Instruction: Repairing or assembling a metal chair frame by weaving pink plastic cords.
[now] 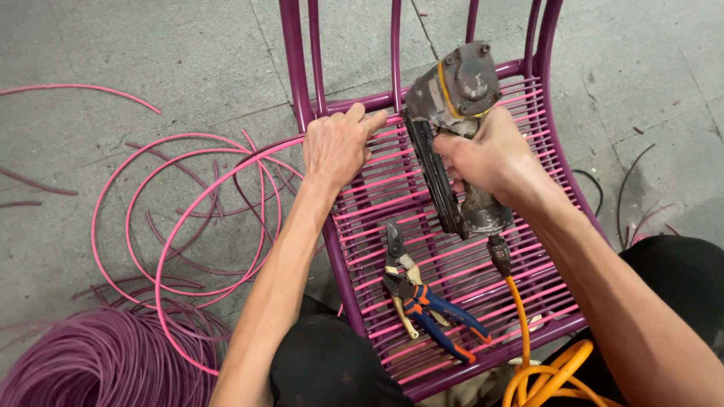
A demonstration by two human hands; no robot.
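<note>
Sat over a purple metal chair frame (302, 75), laid flat between the knees so that the seat faced up and stayed within easy reach. Across the seat, many rows of pink cord (422, 203) already stretched from side to side, close and parallel.

Left hand (337, 147): rested at the left rail near the back of the seat, fingers curled down and pinching a loose pink cord (177, 226) against the frame, probably to keep it tight and in place at that spot. From there, the cord swung away in wide loops over the concrete floor (151, 45), free to be pulled in.

Right hand (486, 158): clenched around the grip of a worn grey pneumatic stapler (452, 105), nose pointed down toward the rail just beside the left fingers. Orange air hose (528, 354) hanging from the handle, run off toward the lap, out of the way of the work.

Left lying on the woven seat, near both hands: cutting pliers (418, 298) with blue and orange handles. At the lower left, a big bundle of purple cord (98, 362) on the floor.
</note>
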